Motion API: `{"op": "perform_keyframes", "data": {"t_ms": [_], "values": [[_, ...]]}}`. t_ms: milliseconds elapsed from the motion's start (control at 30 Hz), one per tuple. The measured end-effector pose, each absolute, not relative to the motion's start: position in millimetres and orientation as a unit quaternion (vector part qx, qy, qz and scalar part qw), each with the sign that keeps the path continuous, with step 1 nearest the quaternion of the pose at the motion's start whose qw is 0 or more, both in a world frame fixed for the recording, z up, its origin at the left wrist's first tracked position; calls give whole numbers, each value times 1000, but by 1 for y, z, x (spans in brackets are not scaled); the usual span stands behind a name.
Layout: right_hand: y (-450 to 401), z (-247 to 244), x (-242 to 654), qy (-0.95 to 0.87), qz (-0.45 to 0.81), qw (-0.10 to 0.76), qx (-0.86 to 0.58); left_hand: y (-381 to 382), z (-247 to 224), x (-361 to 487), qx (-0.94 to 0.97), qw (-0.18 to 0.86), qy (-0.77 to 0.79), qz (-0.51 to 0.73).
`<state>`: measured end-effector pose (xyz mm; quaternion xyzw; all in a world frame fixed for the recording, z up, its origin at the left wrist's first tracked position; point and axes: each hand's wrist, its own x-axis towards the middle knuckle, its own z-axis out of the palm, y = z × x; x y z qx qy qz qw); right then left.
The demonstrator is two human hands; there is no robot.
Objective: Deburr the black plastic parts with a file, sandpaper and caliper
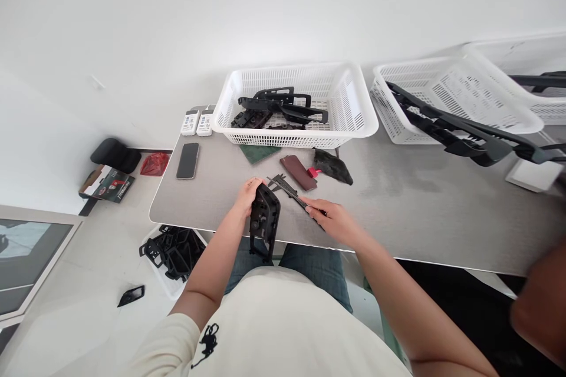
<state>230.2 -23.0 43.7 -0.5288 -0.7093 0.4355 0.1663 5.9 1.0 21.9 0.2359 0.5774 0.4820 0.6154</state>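
While the left hand (250,197) clutches a black plastic moulding (264,221) at the near edge of the frame's centre and the right hand (331,221) grips a dark caliper (287,189) beside it, a white slotted basket (292,140) holding similar black parts (283,107) sits beyond on the grey surface (398,218)

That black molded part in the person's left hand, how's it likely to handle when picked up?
The black molded part is probably light for its size, since it looks like thin-walled plastic with cutouts. It is likely stiff, keeping its shape in the left hand. Its thin lower tabs may be fragile.
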Motion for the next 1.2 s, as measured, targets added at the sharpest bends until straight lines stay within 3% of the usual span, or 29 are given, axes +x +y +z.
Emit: {"op": "perform_keyframes", "data": {"t_ms": [333,500,667,1200], "values": [[-37,44,222,-777,344,120,-513,0,15,12,213,606,587,492],[-39,34,221,-786,307,136,-519,-3,17,11,184,656,518,517],[-36,31,223,-772,311,174,-526,-5,17,10,179,682,453,545],[-37,29,222,-742,352,203,-533,2,10,8,201,663,473,545]]}}
